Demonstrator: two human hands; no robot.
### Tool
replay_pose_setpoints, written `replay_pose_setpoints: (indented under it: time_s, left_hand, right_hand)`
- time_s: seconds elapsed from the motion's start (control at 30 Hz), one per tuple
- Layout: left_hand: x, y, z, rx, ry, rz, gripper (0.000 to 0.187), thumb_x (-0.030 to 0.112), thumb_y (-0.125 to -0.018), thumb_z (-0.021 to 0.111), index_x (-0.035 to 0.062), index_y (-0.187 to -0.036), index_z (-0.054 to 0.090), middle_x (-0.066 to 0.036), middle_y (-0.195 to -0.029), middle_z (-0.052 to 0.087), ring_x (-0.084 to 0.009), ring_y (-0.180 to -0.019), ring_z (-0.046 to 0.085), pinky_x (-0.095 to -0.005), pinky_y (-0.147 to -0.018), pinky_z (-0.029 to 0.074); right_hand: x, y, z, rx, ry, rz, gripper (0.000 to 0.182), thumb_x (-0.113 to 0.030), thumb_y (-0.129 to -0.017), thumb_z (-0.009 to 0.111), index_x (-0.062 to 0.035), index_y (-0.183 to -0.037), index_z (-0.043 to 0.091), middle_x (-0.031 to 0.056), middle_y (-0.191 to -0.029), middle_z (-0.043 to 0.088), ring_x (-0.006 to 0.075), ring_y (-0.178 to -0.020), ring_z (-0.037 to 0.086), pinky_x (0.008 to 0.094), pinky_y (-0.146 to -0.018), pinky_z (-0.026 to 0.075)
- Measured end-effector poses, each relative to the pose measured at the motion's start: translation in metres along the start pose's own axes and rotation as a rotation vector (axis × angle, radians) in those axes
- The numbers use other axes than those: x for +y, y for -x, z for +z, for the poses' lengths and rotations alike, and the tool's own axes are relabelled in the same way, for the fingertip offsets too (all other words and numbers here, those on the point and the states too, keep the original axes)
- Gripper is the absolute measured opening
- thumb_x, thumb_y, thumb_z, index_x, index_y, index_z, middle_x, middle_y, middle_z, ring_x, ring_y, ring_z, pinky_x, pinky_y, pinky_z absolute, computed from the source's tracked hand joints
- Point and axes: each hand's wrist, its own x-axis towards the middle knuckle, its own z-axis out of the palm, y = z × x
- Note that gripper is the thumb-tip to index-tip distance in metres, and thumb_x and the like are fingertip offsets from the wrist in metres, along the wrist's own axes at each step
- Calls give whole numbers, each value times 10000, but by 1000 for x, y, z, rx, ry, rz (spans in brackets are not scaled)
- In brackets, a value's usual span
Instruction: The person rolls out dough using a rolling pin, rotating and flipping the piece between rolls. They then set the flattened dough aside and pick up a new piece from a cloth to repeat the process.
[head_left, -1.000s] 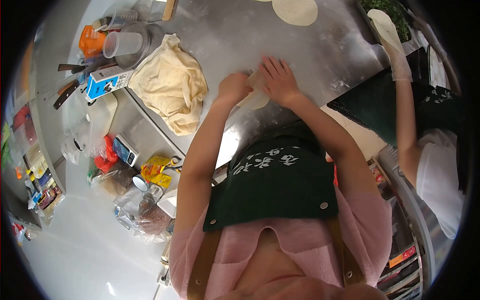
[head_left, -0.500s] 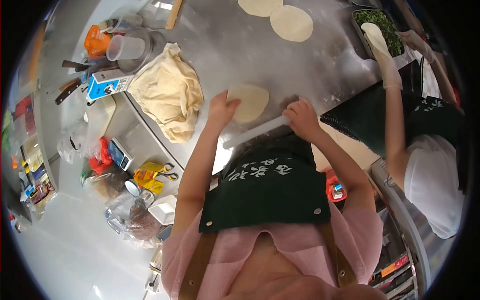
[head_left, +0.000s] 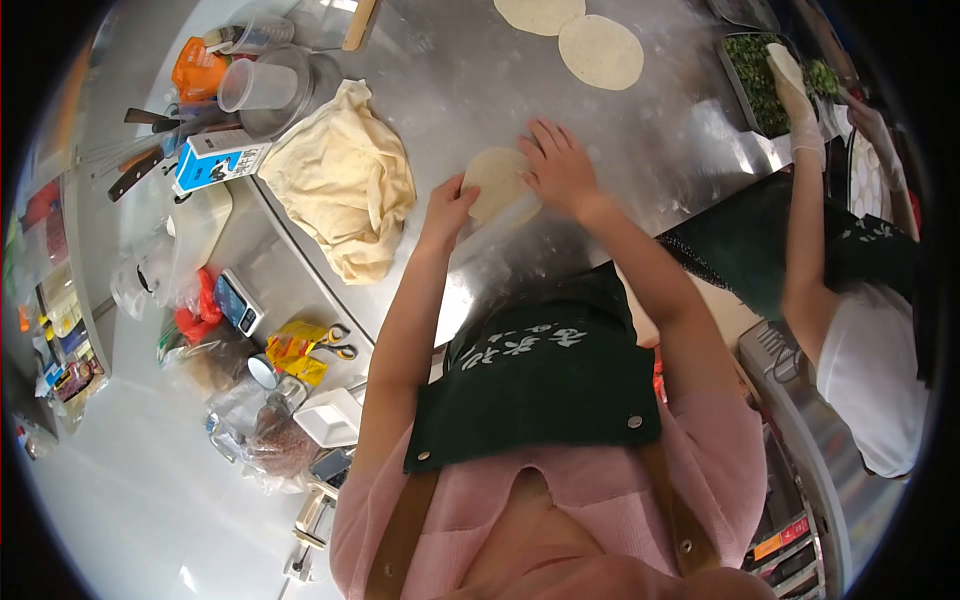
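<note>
My left hand [head_left: 450,210] pinches the left edge of a flat dough round [head_left: 492,178] between thumb and fingers on the steel worktop [head_left: 450,90]. Across the near side of this round lies a pale rolling pin [head_left: 512,216], smeared by motion. My right hand [head_left: 562,172] rests on the pin's right end, palm down, its fingers stretched out beyond it; the hand covers that end. To the left of my left hand sits a heap of cream-coloured cloth [head_left: 345,185]. Two more dough rounds, one of them whole in view [head_left: 601,52], lie overlapping farther back.
At right, a co-worker's gloved hand [head_left: 795,100] holds a dough piece [head_left: 785,66] beside a tray of chopped greens [head_left: 750,85]. A milk carton [head_left: 222,160], plastic tubs [head_left: 258,86] and knives [head_left: 135,175] stand left. Scissors [head_left: 338,342] and a scale [head_left: 238,300] lie nearer.
My right hand has moved forward and left, opening from a grip to a flat palm. The rolling pin has come onto the dough round. The co-worker's hand with dough has shifted.
</note>
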Motion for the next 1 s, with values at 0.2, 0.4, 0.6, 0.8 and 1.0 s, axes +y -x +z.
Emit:
replay_pose_setpoints:
  time_s: [0.2,0.4,0.6,0.8,1.0]
  left_hand:
    - [9,-17,2,-20,-12,-14,283,77,-878,631,-52,-1130,623,-71,-977,673,-131,-869,613,-269,-782,482]
    - [49,-55,3,-257,-593,-9,331,204,-699,760,-17,-935,692,-136,-830,689,-206,-778,654,-314,-699,512]
    - [52,-37,35,-219,-1271,316,210,150,-742,701,42,-921,679,-144,-863,686,-320,-858,658,-413,-708,506]
    - [54,33,46,-76,-1155,431,148,137,-806,641,27,-905,641,-171,-868,651,-353,-870,633,-422,-709,497]
    - [44,18,16,82,-925,264,183,133,-794,665,14,-933,650,-186,-881,652,-394,-844,617,-457,-744,490]
  right_hand:
    - [-4,26,12,-53,141,81,543,-274,-849,586,-46,-1332,491,178,-1436,403,319,-1350,357,470,-1108,285]
    - [-8,-39,16,26,92,76,598,-299,-850,589,-38,-1366,440,173,-1456,385,315,-1363,342,490,-1114,272]
    - [-1,51,-5,-79,-33,24,607,-307,-779,685,-62,-1303,502,160,-1471,372,306,-1348,368,499,-1115,281]
    - [9,101,-27,-220,-50,-91,371,-154,-655,757,-132,-997,615,48,-1105,565,245,-1154,510,483,-1092,324]
    - [15,81,-45,-201,-89,-119,363,-131,-632,764,-133,-963,615,27,-1005,569,228,-1036,538,465,-1084,338]
